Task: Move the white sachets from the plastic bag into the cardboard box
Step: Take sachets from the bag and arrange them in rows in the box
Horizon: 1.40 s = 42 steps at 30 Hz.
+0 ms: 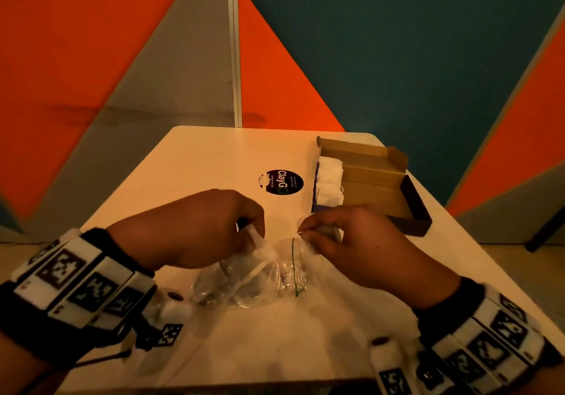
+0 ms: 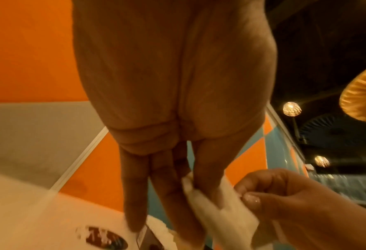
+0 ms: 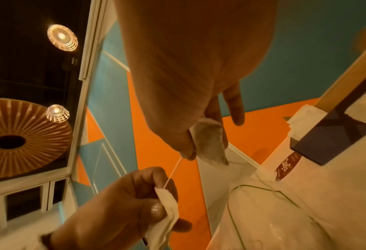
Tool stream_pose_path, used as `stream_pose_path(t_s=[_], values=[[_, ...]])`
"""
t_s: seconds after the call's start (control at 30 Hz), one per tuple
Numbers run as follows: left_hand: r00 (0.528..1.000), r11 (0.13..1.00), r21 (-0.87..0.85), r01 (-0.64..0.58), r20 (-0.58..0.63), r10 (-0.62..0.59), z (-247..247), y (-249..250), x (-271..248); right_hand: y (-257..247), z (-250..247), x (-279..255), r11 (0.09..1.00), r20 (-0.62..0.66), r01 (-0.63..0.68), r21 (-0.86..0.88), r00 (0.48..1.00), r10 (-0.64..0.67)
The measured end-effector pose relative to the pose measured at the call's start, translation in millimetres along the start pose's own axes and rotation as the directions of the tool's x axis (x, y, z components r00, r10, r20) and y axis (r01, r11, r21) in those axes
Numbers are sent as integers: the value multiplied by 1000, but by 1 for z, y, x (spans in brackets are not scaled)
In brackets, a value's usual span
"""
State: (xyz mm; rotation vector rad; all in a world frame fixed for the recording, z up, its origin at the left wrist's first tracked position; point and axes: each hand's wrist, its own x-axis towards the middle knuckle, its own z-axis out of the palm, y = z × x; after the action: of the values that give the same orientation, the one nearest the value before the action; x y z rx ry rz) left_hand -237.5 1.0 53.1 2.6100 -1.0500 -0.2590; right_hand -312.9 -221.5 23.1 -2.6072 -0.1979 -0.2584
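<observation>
Lowest in the head view, the crumpled plastic bag [image 1: 253, 281] lies on the table [image 1: 198, 156] under both hands. The left hand [image 1: 195, 226] pinches one white sachet [image 1: 258, 245]; the right hand [image 1: 360, 248] pinches another sachet [image 3: 210, 142], a taut thread [image 3: 173, 172] joining them. The cardboard box [image 1: 376, 180], sachets already along its left side, sits toward the upper right, nearer the right hand.

Café/eatery: "ClayGo" table sticker [image 1: 281, 182], pendant lamps [image 3: 62, 37], colour-block walls [image 1: 91, 43].
</observation>
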Motion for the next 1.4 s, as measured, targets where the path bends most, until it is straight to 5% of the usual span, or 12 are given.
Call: stream_pose_path(t_s=[0.1,0.23,0.47,0.67,0.83,1.03,1.27,1.4], values=[[998,927,-372,-33,-63,10,13,-3,-1,3,0,2,994,-53,-36,99,998,41],[980,583,-799,-147,-199,-26,33,5,-2,4,2,2,976,-110,-41,215,992,66],[924,192,-912,-362,-379,-59,50,18,12,-6,0,-2,952,-100,22,307,995,9],[897,45,-907,-419,-422,-132,49,23,15,-8,-2,-7,928,-81,12,371,997,19],[893,62,-899,-434,-438,-104,39,22,2,-2,-8,-5,870,-138,-55,490,980,140],[901,298,-891,-343,-401,-163,50,34,5,-4,-4,2,678,-112,-60,733,972,206],[872,385,-874,-295,-411,-266,62,37,20,-1,4,0,592,-85,-79,802,966,243],[873,452,-855,-255,-405,-273,64,34,20,-2,6,0,625,-76,-95,775,967,241]])
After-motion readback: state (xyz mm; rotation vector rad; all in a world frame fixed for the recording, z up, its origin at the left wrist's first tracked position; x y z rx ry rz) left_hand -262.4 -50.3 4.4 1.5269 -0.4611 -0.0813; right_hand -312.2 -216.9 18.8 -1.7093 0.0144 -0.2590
